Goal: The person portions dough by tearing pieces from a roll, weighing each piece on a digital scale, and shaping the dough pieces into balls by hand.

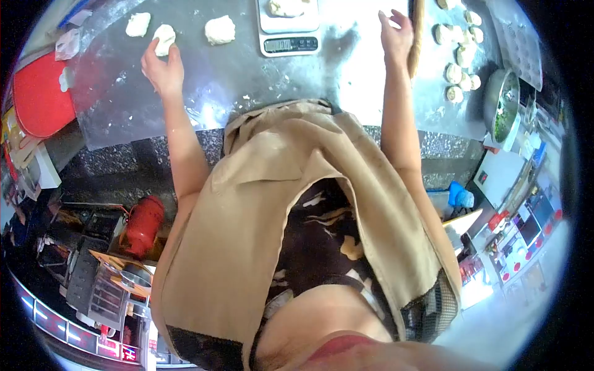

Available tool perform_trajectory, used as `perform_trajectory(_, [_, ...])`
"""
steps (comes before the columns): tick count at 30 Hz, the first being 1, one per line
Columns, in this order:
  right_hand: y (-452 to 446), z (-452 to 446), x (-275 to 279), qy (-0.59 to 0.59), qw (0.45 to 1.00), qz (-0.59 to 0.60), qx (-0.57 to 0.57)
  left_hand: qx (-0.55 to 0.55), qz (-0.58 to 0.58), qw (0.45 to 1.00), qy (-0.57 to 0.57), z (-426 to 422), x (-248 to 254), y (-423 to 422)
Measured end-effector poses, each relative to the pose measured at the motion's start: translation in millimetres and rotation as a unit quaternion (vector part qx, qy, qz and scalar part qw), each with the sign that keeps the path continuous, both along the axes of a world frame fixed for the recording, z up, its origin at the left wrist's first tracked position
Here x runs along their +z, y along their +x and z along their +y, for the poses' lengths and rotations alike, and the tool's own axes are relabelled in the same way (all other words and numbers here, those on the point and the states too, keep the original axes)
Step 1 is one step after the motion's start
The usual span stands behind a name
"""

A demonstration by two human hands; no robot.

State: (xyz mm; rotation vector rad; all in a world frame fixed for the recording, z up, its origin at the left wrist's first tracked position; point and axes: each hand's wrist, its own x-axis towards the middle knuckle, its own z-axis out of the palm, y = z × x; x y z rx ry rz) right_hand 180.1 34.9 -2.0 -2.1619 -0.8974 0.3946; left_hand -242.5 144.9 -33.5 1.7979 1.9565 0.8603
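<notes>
A wide grey surface dusted with white specks is spreading across the top of the frame, and a tan cloth apron is filling the lower centre. A red metal cylinder is standing at the lower left, below the surface. A round metal bowl is sitting near the surface's right end, holding chopped green food. A white digital scale is resting at the top centre, carrying a pale dough lump. A light wooden rolling pin is lying lengthwise to the right of the scale.

The left hand is clasping a soft off-white dough piece at the upper left, thumb and fingers on either side. The right hand is hovering or resting just beside the rolling pin, fingers curling; glare is hiding whether they are pinching the small white bit there, so I cannot tell. A rounded dough lump and a squarish dough lump are flanking the left hand. Small cream dough rounds are clustering at the upper right.
</notes>
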Motion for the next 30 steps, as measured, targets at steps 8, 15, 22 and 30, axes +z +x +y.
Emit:
perform_trajectory(8, [20, -42, -15, 0.036, 0.977, 0.167, -0.125, -0.063, -0.048, 0.996, 0.036, 8, 25, 49])
perform_trajectory(15, [-9, -29, -12, 0.084, 0.963, 0.237, -0.098, -0.124, -0.047, 0.989, 0.071, 9, 28, 75])
perform_trajectory(22, [-17, -16, -19, 0.063, 0.968, 0.236, -0.065, -0.153, -0.052, 0.986, 0.041, -3, 23, 79])
perform_trajectory(30, [-36, 20, -38, 0.052, 0.980, 0.191, -0.017, -0.181, -0.030, 0.982, 0.052, -5, 19, 107])
